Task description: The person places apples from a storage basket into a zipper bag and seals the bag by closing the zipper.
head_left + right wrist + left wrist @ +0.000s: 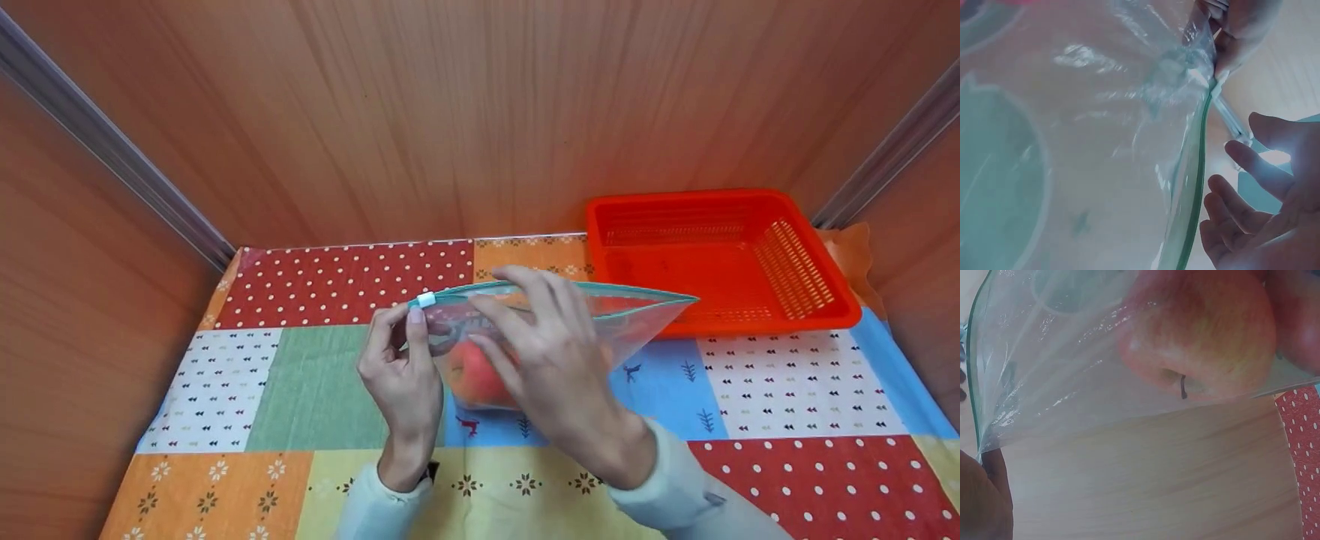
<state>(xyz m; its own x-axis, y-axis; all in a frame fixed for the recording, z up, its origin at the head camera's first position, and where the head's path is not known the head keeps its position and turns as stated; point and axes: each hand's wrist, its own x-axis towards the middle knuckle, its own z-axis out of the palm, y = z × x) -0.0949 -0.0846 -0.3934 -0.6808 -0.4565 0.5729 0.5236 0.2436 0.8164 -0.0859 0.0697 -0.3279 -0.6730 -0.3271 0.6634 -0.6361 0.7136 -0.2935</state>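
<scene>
A clear zipper bag [637,322] with a green-edged mouth has its mouth gaping toward the right. Inside it are red-yellow apples [1202,332]; the left wrist view shows one with its stem and part of another. My left hand [405,379] pinches the bag's left corner, thumb just below the white slider [426,300]. My right hand [555,360] is beside the mouth, its fingers spread and slightly bent. In the right wrist view those fingers [1241,214] stand apart from the green zip strip [1199,169], holding nothing.
A red-orange plastic basket [844,315] with slotted sides stands at the back right, behind the bag's right end. A patchwork cloth [345,382] covers the table. Wood-grain panels [450,120] wall in the back and both sides.
</scene>
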